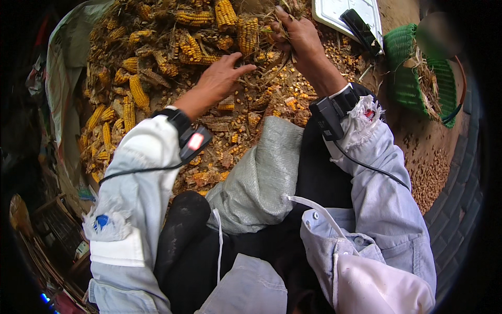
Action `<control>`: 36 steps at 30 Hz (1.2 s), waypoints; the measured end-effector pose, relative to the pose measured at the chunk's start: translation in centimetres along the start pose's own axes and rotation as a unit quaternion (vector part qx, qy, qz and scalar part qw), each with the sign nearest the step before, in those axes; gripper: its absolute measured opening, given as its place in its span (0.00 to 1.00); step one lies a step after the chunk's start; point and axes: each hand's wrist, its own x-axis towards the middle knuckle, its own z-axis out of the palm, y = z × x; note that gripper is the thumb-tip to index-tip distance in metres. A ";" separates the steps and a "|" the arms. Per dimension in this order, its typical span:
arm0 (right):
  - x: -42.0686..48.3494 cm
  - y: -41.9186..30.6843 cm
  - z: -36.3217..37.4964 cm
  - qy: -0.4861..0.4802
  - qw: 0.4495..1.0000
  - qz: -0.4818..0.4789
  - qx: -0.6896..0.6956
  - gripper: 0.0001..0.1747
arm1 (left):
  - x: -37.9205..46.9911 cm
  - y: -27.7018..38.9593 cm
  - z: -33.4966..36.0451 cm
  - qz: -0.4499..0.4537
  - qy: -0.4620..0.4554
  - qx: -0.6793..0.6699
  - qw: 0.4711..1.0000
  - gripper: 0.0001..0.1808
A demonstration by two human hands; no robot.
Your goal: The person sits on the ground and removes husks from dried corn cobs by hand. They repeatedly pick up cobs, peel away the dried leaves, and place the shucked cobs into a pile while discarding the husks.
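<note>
My left hand (pixel 216 83) reaches over the corn pile with thumb and fingers apart and nothing in its grasp. Its fingertips are just below an upright yellow corn cob (pixel 248 35), and I cannot tell whether they touch it. Farther right, my right hand (pixel 302 41) pinches dry corn husk strands (pixel 289 8) between thumb and fingers. Many yellow ears, such as a corn ear (pixel 139 93), lie heaped to the left among husk and silk. Loose corn kernels (pixel 302 80) and broken cobs are scattered below both hands.
A green woven basket (pixel 406 84) holding dry husks lies tilted at the right. Near it, a black object (pixel 359 29) rests on a white foam lid (pixel 329 11). A woven sack (pixel 255 176) lies across my lap. Small brown pieces (pixel 427 172) cover the ground at right.
</note>
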 end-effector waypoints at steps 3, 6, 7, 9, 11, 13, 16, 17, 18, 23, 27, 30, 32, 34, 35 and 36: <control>0.1 0.1 -0.4 -0.008 1.000 0.011 0.014 0.13 | 0.1 -0.5 1.6 -0.019 -0.102 0.022 0.994 0.21; 0.3 -0.5 -0.9 -0.020 0.999 0.004 0.029 0.13 | -2.3 -1.0 1.7 -0.060 -0.103 -0.006 0.993 0.13; 0.3 -0.8 -1.0 -0.022 0.999 0.001 0.030 0.13 | -3.3 -1.2 1.4 -0.089 -0.128 -0.029 0.987 0.12; 0.4 -1.1 -0.8 0.011 1.000 0.009 0.013 0.18 | -5.0 -1.4 0.1 -0.146 -0.108 -0.131 0.975 0.13; 0.3 -1.2 -0.3 0.020 1.000 0.015 0.008 0.22 | -5.6 -1.4 -1.4 -0.248 -0.116 -0.248 0.929 0.14; 0.1 -1.3 0.0 0.010 1.000 0.019 0.016 0.23 | -5.5 -1.6 -3.1 -0.375 -0.138 -0.375 0.836 0.15; 0.1 -1.3 0.2 0.009 1.000 0.013 0.018 0.22 | -3.7 -2.1 -4.3 -0.272 -0.120 -0.310 0.903 0.12; 0.2 -1.3 0.1 0.006 1.000 0.012 0.026 0.22 | -2.9 -2.2 -4.2 -0.238 -0.099 -0.303 0.917 0.11; 0.2 -1.2 0.0 0.003 0.999 0.011 0.033 0.21 | -2.1 -2.1 -3.8 -0.220 -0.070 -0.294 0.928 0.11; 0.3 -1.0 -0.5 -0.008 0.999 -0.002 0.043 0.17 | 1.9 -0.3 0.5 -0.219 0.006 -0.100 0.970 0.25; 0.0 -0.8 -0.6 0.020 0.999 0.001 0.044 0.14 | 3.2 0.5 3.1 -0.213 0.002 -0.009 0.977 0.28; -0.2 -0.9 -0.9 0.032 0.999 0.007 0.035 0.14 | 3.1 -0.5 3.1 -0.166 -0.003 -0.047 0.985 0.18; -0.1 -1.1 -1.1 0.024 0.998 0.013 0.053 0.14 | 2.4 -1.2 2.0 -0.204 -0.080 -0.285 0.933 0.12; 0.1 -1.3 -1.4 0.019 0.999 -0.015 0.030 0.14 | 0.6 -1.4 0.2 -0.176 -0.104 -0.297 0.933 0.12; 0.2 -1.5 -1.5 0.020 0.999 -0.025 0.020 0.14 | -0.4 -1.6 -1.0 -0.207 -0.180 -0.344 0.898 0.12; 0.3 -1.7 -1.4 0.006 0.998 -0.025 0.059 0.14 | -1.6 -1.4 -2.1 -0.199 -0.176 -0.343 0.901 0.11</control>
